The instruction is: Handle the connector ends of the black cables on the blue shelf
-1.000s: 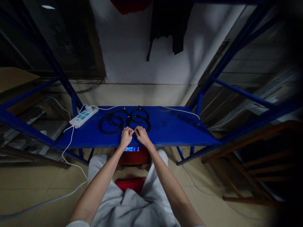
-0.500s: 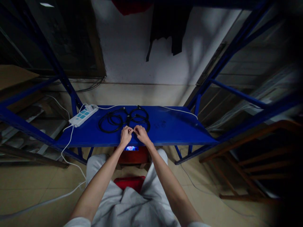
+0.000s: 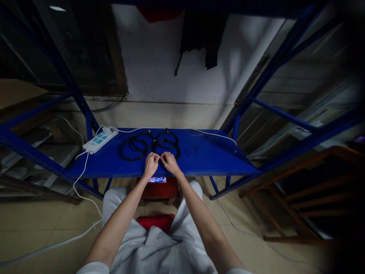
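Observation:
A black cable (image 3: 154, 145) lies coiled in two side-by-side loops on the blue shelf (image 3: 216, 154), with pale tips showing near the middle. At the near side of the loops, my left hand (image 3: 151, 164) is closed in a pinch just above the shelf's front edge. Facing it a short gap away, my right hand (image 3: 170, 163) pinches too, its fingertips turned toward the left ones. Whatever sits between the fingers is too small and dark to make out.
On the shelf's left end rests a white power strip (image 3: 99, 140), its white cord hanging to the floor. Under the front edge a lit screen (image 3: 159, 179) lies on a red stool (image 3: 158, 193). Blue posts flank the shelf; a wooden chair (image 3: 310, 196) stands right.
Both hands stay pinched at nearly the same spot, shifting only slightly. The picture on the lit screen has changed. The camera view has moved a little.

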Tool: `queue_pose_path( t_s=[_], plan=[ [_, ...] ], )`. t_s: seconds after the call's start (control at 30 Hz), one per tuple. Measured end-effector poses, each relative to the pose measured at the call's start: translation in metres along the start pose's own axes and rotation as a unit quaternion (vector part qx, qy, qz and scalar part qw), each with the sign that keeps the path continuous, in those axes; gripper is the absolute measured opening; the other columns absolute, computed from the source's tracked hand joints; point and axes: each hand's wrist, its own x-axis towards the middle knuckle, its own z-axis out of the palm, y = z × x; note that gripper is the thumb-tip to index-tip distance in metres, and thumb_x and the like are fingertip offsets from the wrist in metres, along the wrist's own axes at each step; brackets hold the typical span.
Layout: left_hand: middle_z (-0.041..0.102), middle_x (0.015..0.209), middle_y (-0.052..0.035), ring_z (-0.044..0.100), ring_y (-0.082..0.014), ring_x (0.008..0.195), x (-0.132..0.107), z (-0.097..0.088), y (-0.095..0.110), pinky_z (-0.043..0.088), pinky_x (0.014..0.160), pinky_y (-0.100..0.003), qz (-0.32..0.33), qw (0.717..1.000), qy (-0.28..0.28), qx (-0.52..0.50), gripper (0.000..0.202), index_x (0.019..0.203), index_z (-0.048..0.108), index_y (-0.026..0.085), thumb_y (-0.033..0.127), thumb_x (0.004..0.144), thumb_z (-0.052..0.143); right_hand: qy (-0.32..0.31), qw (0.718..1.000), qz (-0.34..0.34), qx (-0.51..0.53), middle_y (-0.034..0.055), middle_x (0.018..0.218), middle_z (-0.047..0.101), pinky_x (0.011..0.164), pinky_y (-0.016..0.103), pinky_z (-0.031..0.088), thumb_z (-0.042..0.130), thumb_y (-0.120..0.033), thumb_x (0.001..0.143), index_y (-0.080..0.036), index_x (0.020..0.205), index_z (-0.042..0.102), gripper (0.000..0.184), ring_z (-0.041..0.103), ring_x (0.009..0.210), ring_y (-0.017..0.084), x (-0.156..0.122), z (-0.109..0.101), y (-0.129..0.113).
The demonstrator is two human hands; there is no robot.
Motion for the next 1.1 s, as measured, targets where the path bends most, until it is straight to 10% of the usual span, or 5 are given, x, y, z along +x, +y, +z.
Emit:
queue_pose_path(
  t_s=[0.7, 1.1],
  plan=[
    [0.066, 0.094, -0.0057, 0.056, -0.0222, 0.095, 0.001, -0.007, 0.01, 0.044, 0.087, -0.033, -0.033, 0.997, -0.029, 0.063, 0.018, 0.091, 0.07, 0.022, 0.014, 0.092, 0.053, 0.004, 0.987, -0.088, -0.134, 0.009, 0.094, 0.06, 0.079, 0.034, 0.037, 0.045, -0.018, 0.103, -0.019, 0.092, 0.055, 0.015, 0.049, 0.089, 0.023, -0.001, 0.004, -0.007],
    [0.063, 0.104, -0.0056, 0.055, -0.0231, 0.106, -0.001, -0.008, 0.011, 0.039, 0.09, -0.035, -0.043, 0.991, -0.076, 0.097, 0.019, 0.087, 0.063, 0.021, 0.014, 0.095, 0.047, -0.016, 0.992, -0.033, 0.121, 0.0031, 0.09, 0.064, 0.076, 0.029, 0.042, 0.062, -0.031, 0.096, -0.021, 0.101, 0.058, 0.012, 0.057, 0.083, 0.019, 0.002, 0.0, 0.005]
  ],
)
